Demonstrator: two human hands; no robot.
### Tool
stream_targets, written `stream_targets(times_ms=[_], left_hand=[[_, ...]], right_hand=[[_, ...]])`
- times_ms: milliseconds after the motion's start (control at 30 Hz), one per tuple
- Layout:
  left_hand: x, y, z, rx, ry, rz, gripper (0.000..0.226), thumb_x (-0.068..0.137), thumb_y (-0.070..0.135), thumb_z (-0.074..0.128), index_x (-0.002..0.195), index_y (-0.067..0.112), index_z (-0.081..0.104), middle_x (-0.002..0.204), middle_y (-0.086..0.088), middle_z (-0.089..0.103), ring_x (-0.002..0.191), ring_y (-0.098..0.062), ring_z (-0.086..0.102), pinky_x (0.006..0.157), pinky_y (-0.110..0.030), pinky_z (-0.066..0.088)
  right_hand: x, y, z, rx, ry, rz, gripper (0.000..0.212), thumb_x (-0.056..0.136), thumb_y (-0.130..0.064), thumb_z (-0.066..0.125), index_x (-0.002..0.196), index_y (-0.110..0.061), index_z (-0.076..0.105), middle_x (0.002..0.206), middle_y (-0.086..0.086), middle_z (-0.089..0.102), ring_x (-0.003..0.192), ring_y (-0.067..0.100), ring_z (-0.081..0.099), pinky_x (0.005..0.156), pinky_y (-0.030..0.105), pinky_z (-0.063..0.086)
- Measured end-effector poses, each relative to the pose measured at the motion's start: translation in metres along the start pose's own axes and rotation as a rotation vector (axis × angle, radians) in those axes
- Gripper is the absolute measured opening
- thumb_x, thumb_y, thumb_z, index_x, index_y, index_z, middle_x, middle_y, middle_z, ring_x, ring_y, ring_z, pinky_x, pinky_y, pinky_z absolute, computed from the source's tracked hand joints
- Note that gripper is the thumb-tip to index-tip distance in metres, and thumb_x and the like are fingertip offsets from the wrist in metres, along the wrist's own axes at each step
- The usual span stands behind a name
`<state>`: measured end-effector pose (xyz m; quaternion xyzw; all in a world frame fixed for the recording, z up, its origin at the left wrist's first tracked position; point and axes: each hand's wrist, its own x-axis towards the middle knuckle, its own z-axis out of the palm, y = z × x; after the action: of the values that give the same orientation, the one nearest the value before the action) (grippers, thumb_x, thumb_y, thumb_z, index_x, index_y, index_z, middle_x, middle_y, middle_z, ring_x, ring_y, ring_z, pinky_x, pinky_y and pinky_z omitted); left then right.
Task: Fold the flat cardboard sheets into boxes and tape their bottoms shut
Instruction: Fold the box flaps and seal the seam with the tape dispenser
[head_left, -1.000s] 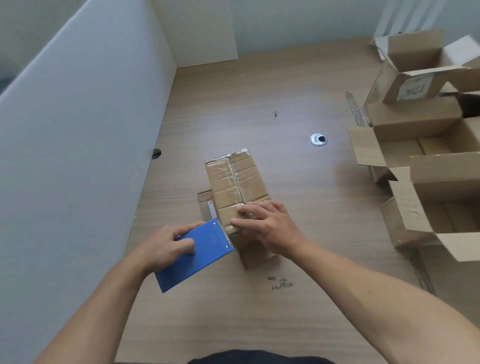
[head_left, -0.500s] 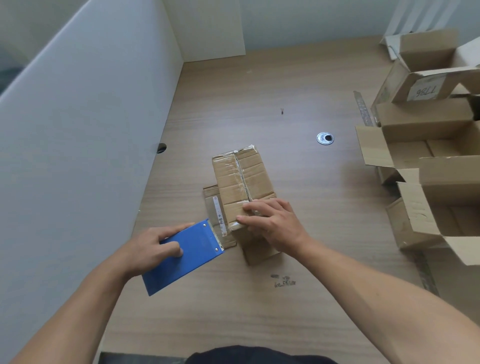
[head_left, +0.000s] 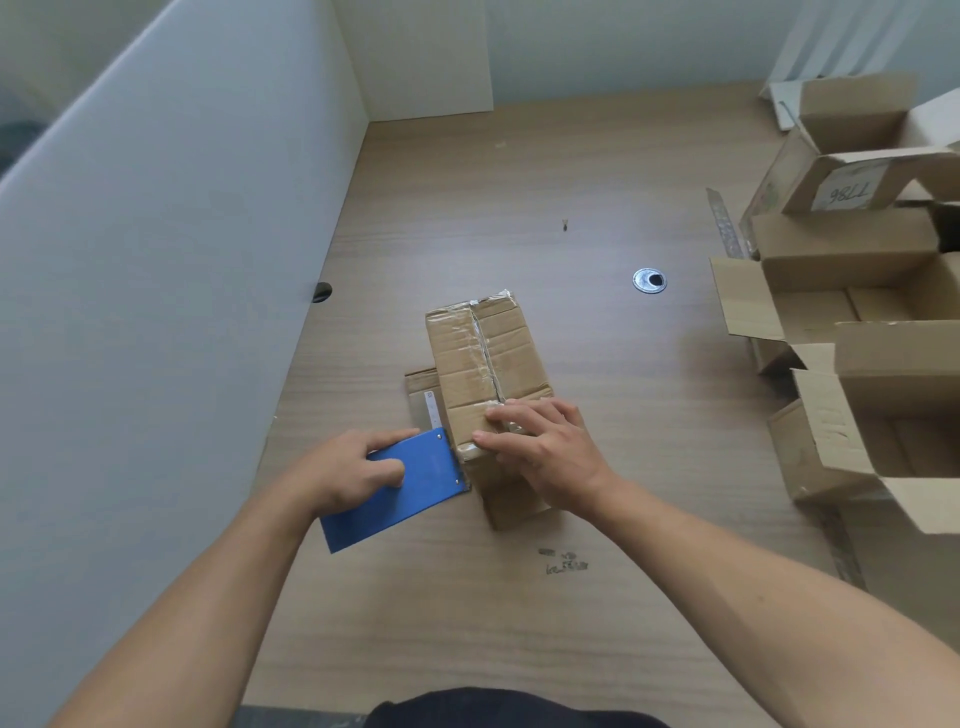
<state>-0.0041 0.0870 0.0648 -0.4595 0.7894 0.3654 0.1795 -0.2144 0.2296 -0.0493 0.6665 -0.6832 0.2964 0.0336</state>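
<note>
A small brown cardboard box (head_left: 483, 358) stands bottom-up on the wooden desk (head_left: 597, 415), with clear tape running along its centre seam. My right hand (head_left: 545, 452) presses flat on the near end of the box's taped bottom, fingers straight. My left hand (head_left: 348, 473) grips a blue tape dispenser (head_left: 405, 488) whose front edge touches the box's near left corner. A flap of the box (head_left: 423, 400) lies flat on the desk at its left.
Several open cardboard boxes (head_left: 857, 338) are piled at the desk's right side. A grey partition wall (head_left: 156, 312) runs along the left. A round metal cable grommet (head_left: 649, 281) sits in the desk beyond the box.
The left hand with the blue dispenser pulled back down-left, then returned against the box's near corner. The right hand stayed pressed on the box.
</note>
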Motion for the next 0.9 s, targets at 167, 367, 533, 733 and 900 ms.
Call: stream_targets(times_ms=[167, 367, 533, 733, 900], left_hand=[[0.005, 0.008, 0.003, 0.143, 0.101, -0.003, 0.066, 0.070, 0.043, 0.048, 0.135, 0.056, 0.050, 0.124, 0.013, 0.063, 0.106, -0.015, 0.056, 0.091, -0.036, 0.051], [0.001, 0.017, 0.013, 0.204, 0.189, -0.049, 0.067, 0.069, 0.043, 0.044, 0.134, 0.061, 0.045, 0.124, 0.014, 0.063, 0.108, -0.020, 0.058, 0.091, -0.038, 0.051], [-0.002, 0.013, 0.019, 0.211, 0.226, -0.067, 0.067, 0.070, 0.043, 0.043, 0.135, 0.062, 0.042, 0.119, 0.014, 0.064, 0.104, -0.021, 0.058, 0.088, -0.038, 0.053], [0.002, 0.024, 0.008, 0.254, 0.109, -0.095, 0.057, 0.073, 0.040, 0.047, 0.128, 0.054, 0.054, 0.114, 0.009, 0.064, 0.105, -0.022, 0.059, 0.092, -0.038, 0.051], [0.002, 0.020, 0.013, 0.586, 0.211, -0.158, 0.035, 0.082, 0.025, 0.051, 0.114, 0.035, 0.063, 0.096, 0.006, 0.061, 0.091, -0.023, 0.059, 0.075, -0.030, 0.045]], right_hand=[[0.000, 0.000, 0.001, -0.004, -0.005, 0.019, 0.029, 0.091, -0.036, 0.051, 0.110, -0.039, 0.071, 0.123, -0.006, 0.065, 0.113, 0.018, 0.058, 0.091, 0.036, 0.032], [0.000, -0.004, 0.004, 0.002, 0.031, 0.061, 0.025, 0.091, -0.037, 0.054, 0.111, -0.041, 0.070, 0.121, -0.007, 0.065, 0.111, 0.016, 0.056, 0.089, 0.036, 0.033], [0.000, -0.009, 0.000, -0.010, -0.005, 0.099, 0.028, 0.092, -0.040, 0.049, 0.110, -0.041, 0.071, 0.121, -0.008, 0.065, 0.108, 0.019, 0.060, 0.089, 0.035, 0.030], [0.002, -0.019, -0.003, -0.027, -0.063, 0.090, 0.029, 0.091, -0.042, 0.046, 0.109, -0.043, 0.070, 0.120, -0.009, 0.064, 0.108, 0.017, 0.057, 0.088, 0.034, 0.029], [0.002, -0.019, -0.005, 0.013, -0.067, 0.163, 0.029, 0.091, -0.043, 0.043, 0.107, -0.046, 0.067, 0.119, -0.011, 0.064, 0.106, 0.022, 0.061, 0.088, 0.031, 0.024]])
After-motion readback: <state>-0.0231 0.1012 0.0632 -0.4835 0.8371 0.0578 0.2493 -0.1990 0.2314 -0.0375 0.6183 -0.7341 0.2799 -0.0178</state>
